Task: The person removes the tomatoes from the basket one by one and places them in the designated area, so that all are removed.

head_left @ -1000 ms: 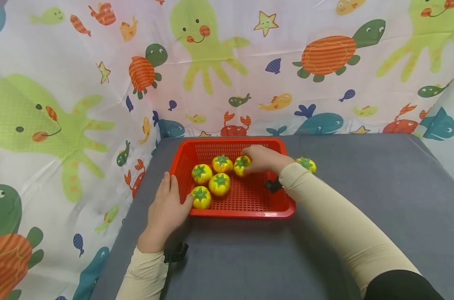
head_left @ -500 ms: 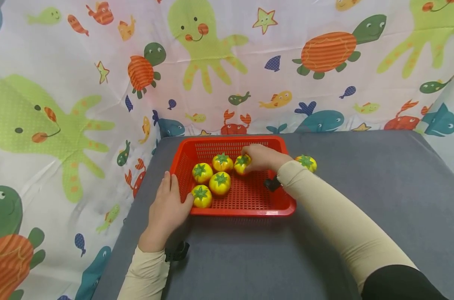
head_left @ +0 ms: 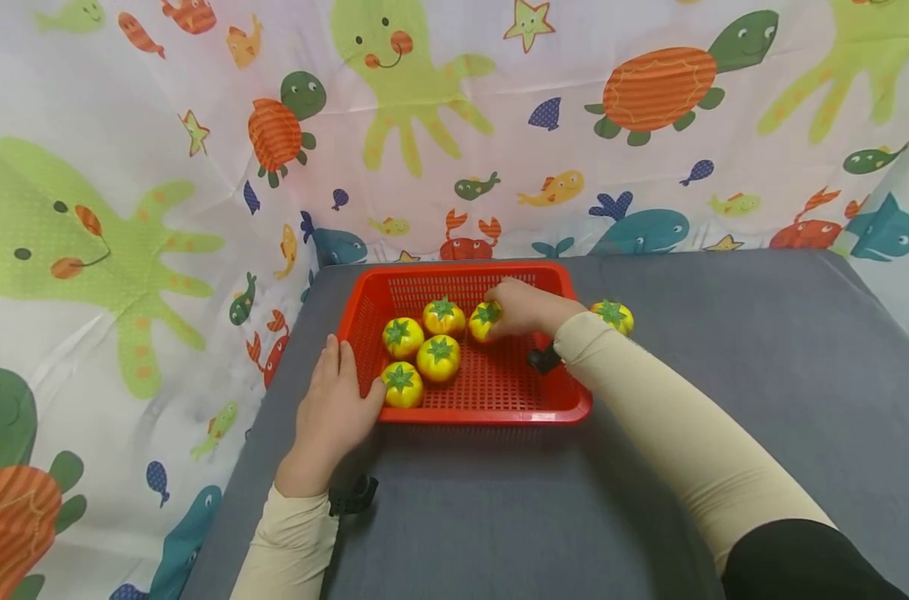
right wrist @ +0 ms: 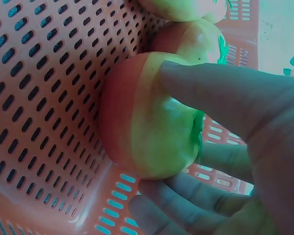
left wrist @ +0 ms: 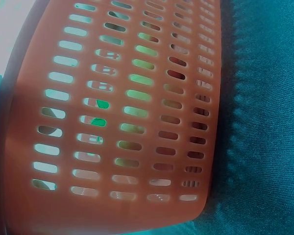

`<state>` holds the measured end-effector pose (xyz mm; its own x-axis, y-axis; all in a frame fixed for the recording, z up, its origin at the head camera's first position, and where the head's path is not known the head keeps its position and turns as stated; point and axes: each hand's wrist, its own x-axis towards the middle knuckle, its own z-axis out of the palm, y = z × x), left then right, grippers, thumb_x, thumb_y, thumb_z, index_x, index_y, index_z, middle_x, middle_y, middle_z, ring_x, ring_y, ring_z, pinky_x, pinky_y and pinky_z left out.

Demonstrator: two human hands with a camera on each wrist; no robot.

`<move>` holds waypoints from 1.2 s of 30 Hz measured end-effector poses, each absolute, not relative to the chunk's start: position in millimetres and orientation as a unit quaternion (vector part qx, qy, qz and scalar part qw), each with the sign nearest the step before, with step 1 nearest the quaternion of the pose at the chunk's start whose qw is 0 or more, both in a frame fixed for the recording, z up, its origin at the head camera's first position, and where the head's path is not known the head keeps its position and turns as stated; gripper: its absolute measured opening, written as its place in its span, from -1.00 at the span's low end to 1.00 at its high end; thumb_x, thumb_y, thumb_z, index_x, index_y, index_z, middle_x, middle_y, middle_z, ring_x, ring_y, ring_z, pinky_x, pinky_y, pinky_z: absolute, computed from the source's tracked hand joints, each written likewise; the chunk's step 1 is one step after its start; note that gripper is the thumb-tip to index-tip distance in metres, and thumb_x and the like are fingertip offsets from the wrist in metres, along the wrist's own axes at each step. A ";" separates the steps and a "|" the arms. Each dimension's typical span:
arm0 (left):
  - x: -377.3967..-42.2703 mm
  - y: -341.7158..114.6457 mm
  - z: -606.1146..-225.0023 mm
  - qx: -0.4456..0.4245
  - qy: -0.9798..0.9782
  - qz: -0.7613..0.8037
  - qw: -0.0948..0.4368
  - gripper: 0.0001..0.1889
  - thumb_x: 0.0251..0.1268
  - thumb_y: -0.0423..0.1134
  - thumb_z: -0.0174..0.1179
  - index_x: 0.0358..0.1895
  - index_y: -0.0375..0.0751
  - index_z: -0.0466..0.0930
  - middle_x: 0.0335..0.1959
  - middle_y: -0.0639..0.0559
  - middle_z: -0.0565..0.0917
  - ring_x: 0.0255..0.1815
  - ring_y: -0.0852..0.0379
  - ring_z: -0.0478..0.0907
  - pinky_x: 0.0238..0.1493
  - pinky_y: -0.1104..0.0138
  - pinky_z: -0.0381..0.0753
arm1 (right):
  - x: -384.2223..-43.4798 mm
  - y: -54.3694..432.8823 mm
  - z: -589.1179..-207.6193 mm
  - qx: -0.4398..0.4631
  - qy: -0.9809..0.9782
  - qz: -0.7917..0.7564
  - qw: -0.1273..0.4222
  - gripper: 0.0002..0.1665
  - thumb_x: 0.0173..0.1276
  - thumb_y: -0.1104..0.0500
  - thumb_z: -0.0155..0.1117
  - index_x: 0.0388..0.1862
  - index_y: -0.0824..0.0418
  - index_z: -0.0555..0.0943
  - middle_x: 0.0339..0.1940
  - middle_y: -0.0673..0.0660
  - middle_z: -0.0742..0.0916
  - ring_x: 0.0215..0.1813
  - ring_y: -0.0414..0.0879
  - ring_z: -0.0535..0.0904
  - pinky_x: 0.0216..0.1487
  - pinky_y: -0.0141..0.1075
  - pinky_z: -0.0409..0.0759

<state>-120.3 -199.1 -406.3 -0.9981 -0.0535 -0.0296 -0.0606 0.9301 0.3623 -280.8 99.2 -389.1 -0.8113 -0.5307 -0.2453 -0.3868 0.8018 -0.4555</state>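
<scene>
A red plastic basket (head_left: 491, 416) with slotted walls stands on the grey table. In it sit several yellow tomatoes with green star-shaped tops, such as the front tomato (head_left: 403, 387). My right hand (head_left: 527, 306) reaches into the basket and grips one tomato (right wrist: 147, 117) near the back, its thumb on one side and fingers on the other. This tomato is at the basket's floor. My left hand (head_left: 336, 412) rests against the front left corner of the basket, fingers straight along the outer left side, thumb at the rim. The left wrist view shows only the slotted basket wall (left wrist: 112, 147).
Another tomato (head_left: 613, 316) lies on the table right of the basket, partly hidden behind the right sleeve (head_left: 671, 417). A curtain (head_left: 439, 200) printed with sea animals hangs along the table's back and left edges.
The head view has shifted slightly. Both hands, the basket and the tomatoes keep their places relative to each other.
</scene>
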 end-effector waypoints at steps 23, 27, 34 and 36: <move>-118.3 -197.2 -404.1 -0.027 0.982 0.186 0.018 -0.05 0.45 0.10 0.09 0.69 -0.38 -0.08 0.74 -0.31 -0.15 0.70 -0.36 -0.05 0.35 -0.37 0.41 | -272.7 110.3 -383.1 -0.255 0.929 -0.208 0.168 -0.21 0.28 -0.03 0.55 0.37 0.35 0.57 0.25 0.26 0.69 0.26 0.13 0.55 0.39 0.00 0.52; -118.1 -197.0 -403.9 -0.027 0.982 0.187 0.017 -0.05 0.45 0.10 0.09 0.69 -0.38 -0.09 0.74 -0.31 -0.16 0.70 -0.37 -0.05 0.35 -0.38 0.41 | -272.1 113.5 -381.1 -0.249 0.930 -0.217 0.162 -0.22 0.27 -0.04 0.55 0.36 0.33 0.58 0.22 0.23 0.70 0.20 0.10 0.56 0.33 -0.03 0.57; -118.1 -195.6 -403.0 -0.028 0.983 0.180 0.012 -0.06 0.46 0.09 0.08 0.68 -0.40 -0.08 0.74 -0.33 -0.14 0.70 -0.38 -0.05 0.38 -0.38 0.37 | -267.1 121.2 -368.6 -0.255 0.927 -0.230 0.148 -0.18 0.26 -0.06 0.55 0.39 0.34 0.57 0.19 0.22 0.72 0.12 0.06 0.62 0.24 -0.06 0.64; -117.9 -195.3 -402.8 -0.029 0.983 0.179 0.012 -0.06 0.46 0.09 0.08 0.68 -0.42 -0.07 0.73 -0.34 -0.14 0.70 -0.38 -0.05 0.40 -0.37 0.35 | -265.4 123.6 -364.7 -0.259 0.925 -0.235 0.147 -0.17 0.27 -0.06 0.54 0.40 0.34 0.56 0.21 0.22 0.72 0.12 0.05 0.63 0.23 -0.06 0.65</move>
